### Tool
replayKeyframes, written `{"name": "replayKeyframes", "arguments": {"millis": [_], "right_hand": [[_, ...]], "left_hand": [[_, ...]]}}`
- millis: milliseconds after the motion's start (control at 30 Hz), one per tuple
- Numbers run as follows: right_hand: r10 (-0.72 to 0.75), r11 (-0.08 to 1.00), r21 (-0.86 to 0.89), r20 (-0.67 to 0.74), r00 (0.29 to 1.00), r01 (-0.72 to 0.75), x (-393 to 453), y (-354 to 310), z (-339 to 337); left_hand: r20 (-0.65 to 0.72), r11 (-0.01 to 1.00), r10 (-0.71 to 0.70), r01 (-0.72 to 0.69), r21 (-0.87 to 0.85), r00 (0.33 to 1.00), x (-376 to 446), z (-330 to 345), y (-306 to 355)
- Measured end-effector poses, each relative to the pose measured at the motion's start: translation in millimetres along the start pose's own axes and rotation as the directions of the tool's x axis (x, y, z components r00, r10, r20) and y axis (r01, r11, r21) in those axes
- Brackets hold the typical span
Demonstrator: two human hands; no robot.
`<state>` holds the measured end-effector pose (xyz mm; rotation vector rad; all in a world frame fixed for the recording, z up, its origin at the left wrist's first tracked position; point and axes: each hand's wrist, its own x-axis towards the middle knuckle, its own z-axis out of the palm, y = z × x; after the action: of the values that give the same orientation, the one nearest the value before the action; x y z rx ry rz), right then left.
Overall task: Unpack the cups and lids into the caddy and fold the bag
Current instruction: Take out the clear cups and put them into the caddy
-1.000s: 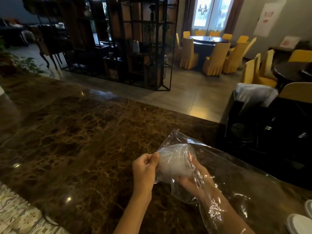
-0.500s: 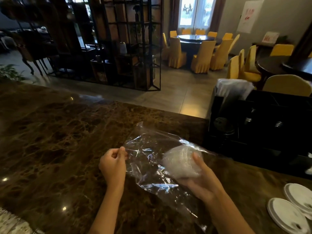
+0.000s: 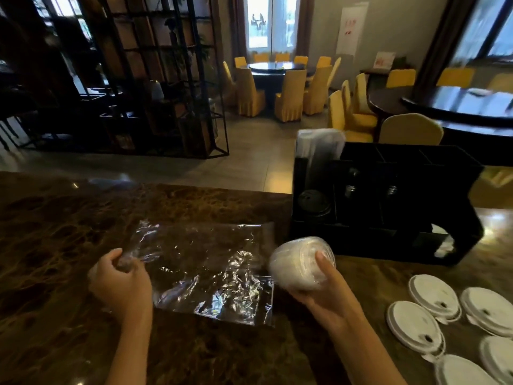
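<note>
Restaurant-looking room behind, with yellow chairs (image 3: 286,98) round dark tables and a black lattice shelf (image 3: 155,79) on the left. Up front I've got a brown marble table (image 3: 55,245) to work on. My left hand (image 3: 122,284) is bunched round one end of the clear plastic bag (image 3: 205,273), pinching it against the table, and the bag lies mostly flat and crinkled, stretching toward the right. My right hand (image 3: 324,298) is wrapped round a stack of clear cups (image 3: 301,263), tipped on its side, thumb over the top, held just past the bag's right edge and above the table. The stack looks fully outside the bag. Just behind it sits the black caddy (image 3: 388,207), with a dark lid (image 3: 313,202) in its front left compartment and something pale and wrapped (image 3: 319,145) sticking up from the back left corner. White lids (image 3: 433,298) are spread out flat on the table at the far right, near my right arm, a few overlapping each other.
</note>
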<state>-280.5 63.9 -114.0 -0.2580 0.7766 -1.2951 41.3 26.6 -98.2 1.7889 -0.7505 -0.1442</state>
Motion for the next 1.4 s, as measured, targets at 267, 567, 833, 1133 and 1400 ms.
{"name": "replayKeyframes", "arguments": {"millis": [267,567,833,1133,1400], "right_hand": [[-0.159,0.987,0.000,-0.017,0.987,0.159,-11.1,-25.4,-4.3],[-0.344,0.935,-0.143,-0.135,0.929,0.325,-7.9,-54.1,-3.2],[-0.296,0.924,0.231,-0.066,0.953,0.304,-4.8,-90.0,-4.5],[-0.207,0.853,0.482,-0.036,0.978,0.198,25.3,-90.6,-7.6],[-0.244,0.737,0.632,-0.080,0.966,0.238,44.6,-88.1,-15.5]], "left_hand": [[0.319,0.915,0.322,-0.379,0.135,0.891,-103.3,37.6,88.8],[0.759,0.874,0.484,-0.204,-0.440,0.436,-207.6,88.5,150.2],[0.755,0.828,0.511,0.000,-0.560,0.411,-205.4,150.3,191.7],[0.742,0.836,0.469,0.029,-0.548,0.479,-186.7,210.1,222.5],[0.616,0.773,0.632,-0.338,-0.536,0.470,-191.6,247.3,215.0]]}}
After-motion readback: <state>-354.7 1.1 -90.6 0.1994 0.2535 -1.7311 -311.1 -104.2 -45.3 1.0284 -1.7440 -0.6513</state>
